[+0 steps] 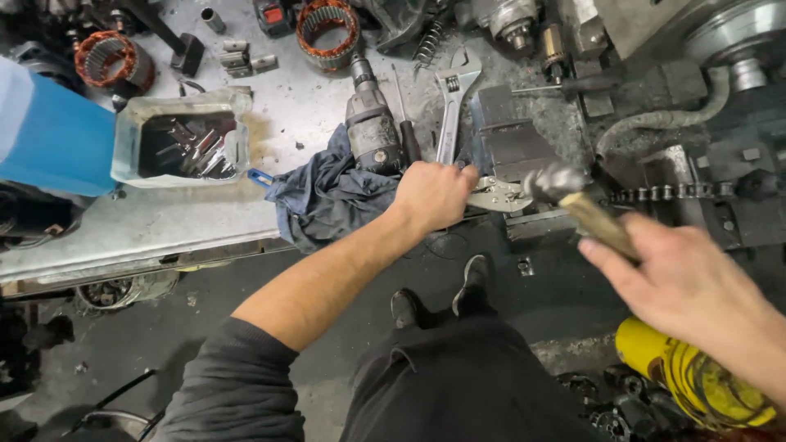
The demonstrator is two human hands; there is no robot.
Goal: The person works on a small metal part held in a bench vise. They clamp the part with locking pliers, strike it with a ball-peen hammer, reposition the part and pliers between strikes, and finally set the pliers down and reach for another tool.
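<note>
At the workbench point(164, 221) front edge, beside a blue rag point(323, 196), the left hand point(432, 195) clamps silver locking pliers point(499, 195), fingers curled tight. Right hand point(684, 282) fists a blurred wooden-handled hammer point(573, 196); dark floor below.

Definitely a repair workshop: grimy metal table point(164, 221) piled with a wrench point(452, 106), power drill point(372, 123), screwdriver point(407, 131), copper motor windings point(327, 29), oily rag point(327, 196), plus a vise point(512, 143) at the table's front edge.

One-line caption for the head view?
Left hand grips locking pliers while right hand holds a hammer.
</note>
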